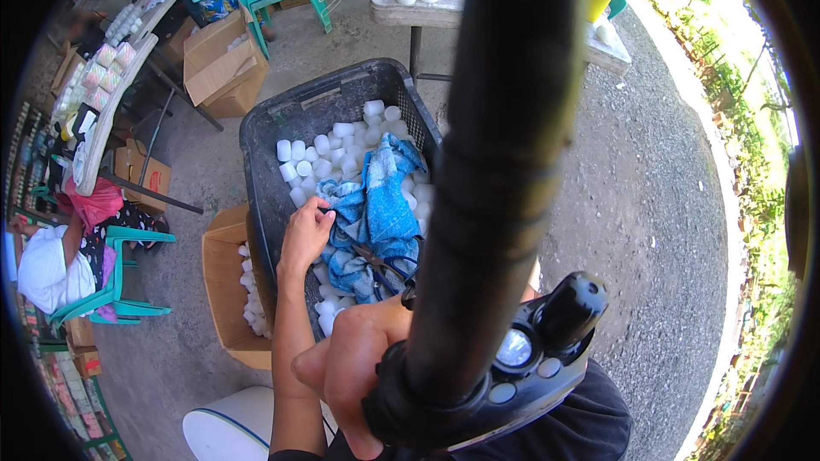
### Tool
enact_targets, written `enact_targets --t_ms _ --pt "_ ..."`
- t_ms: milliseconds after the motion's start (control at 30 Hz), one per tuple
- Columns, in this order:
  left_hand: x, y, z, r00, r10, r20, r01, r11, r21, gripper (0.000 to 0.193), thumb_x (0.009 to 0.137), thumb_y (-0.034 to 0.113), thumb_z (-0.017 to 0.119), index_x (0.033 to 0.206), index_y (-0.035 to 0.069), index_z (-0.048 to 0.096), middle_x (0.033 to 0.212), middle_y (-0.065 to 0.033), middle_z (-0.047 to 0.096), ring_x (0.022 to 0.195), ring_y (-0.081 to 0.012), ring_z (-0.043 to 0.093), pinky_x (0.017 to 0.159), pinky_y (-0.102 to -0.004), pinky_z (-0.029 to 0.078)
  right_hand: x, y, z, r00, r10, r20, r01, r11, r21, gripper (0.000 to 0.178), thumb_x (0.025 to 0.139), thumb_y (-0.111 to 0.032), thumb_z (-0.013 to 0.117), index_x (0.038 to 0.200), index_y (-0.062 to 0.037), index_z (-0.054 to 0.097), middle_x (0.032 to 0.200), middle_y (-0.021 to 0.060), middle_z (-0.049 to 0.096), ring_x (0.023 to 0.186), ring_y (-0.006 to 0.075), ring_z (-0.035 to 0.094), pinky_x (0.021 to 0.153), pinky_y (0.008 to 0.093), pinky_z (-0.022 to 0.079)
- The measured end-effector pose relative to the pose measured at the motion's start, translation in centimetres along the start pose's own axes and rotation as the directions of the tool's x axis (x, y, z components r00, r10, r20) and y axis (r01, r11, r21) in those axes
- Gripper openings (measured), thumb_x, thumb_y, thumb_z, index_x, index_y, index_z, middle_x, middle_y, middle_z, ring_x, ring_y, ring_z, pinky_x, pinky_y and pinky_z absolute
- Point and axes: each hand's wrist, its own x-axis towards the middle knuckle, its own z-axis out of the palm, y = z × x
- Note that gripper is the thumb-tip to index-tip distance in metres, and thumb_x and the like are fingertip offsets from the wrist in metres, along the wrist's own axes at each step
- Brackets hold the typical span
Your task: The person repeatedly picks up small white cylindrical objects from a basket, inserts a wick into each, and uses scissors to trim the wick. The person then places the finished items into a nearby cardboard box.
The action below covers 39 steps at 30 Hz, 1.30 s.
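Note:
My left hand (307, 232) is over the left side of a black plastic crate (272, 111), its thumb and fingertips pressed together at the edge of a blue and white patterned cloth (389, 196). Whether it pinches the cloth or something small, I cannot make out. The crumpled cloth lies over many short white cylinders (342, 130) that look like plastic caps. Scissors (376, 261) with dark handles rest on the cloth's near part. A thick black tube (504, 162) crosses the view and hides the crate's right side. My right hand does not show.
An open cardboard box (224, 290) holding more white pieces stands left of the crate. Another box (224, 64) sits behind it. A table (410, 15) at the back bears two white cylinders. At left, a person (55, 260) sits on a green chair (111, 290). A gravel road runs along the right.

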Motion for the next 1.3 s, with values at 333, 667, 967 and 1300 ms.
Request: enact_targets --t_ms 333,667,967,1300 --pt "-0.2 -0.4 -0.2 1.0 -0.015 0.014 0.015 1.0 0.004 0.023 0.085 0.018 0.065 0.101 0.002 0.059 0.078 -0.0152 0.064 0.075 -0.0326 0.063 0.07 -0.0416 0.048 -0.5 -6.0 -6.6 0.796 -0.371 -0.478 0.198 0.907 -0.372 0.093 0.076 -0.076 0.047 0.132 -0.0028 0.041 0.119 0.0151 0.058 0.082 0.0163 0.062 0.066 0.0269 0.053" --pt "-0.2 -1.2 -0.3 0.996 -0.016 -0.086 0.02 0.999 0.043 0.024 0.086 0.02 0.064 0.101 0.002 0.059 0.078 -0.016 0.065 0.079 -0.0347 0.064 0.071 -0.0422 0.049 2.1 -27.6 -31.2 0.297 -0.654 -0.696 -0.836 0.175 -0.521 0.052 0.062 -0.049 0.077 0.072 0.0004 0.065 0.068 0.008 0.057 0.053 0.0159 0.051 0.046 0.0303 0.036" --pt "-0.4 -2.5 -0.9 0.96 -0.23 -0.16 0.252 0.958 0.135 0.016 0.087 0.018 0.058 0.096 0.005 0.061 0.094 -0.0204 0.067 0.093 -0.0388 0.063 0.08 -0.0467 0.049 2.3 -25.6 -33.9 0.26 -0.952 -0.161 -0.958 -0.234 -0.166 0.056 0.071 -0.037 0.067 0.104 0.008 0.065 0.108 0.021 0.066 0.098 0.0321 0.064 0.088 0.0371 0.049" --pt "-0.7 -5.9 5.3 0.908 -0.404 0.111 0.244 0.725 0.644 0.051 0.082 0.015 0.062 0.13 0.002 0.049 0.138 -0.0152 0.047 0.133 -0.033 0.035 0.1 -0.0413 0.041 -0.9 0.0 -21.6 0.676 0.089 -0.732 -0.684 -0.294 -0.668 0.043 0.067 -0.028 0.079 0.1 -0.003 0.069 0.103 0.0224 0.067 0.099 0.0355 0.064 0.09 0.0369 0.049"
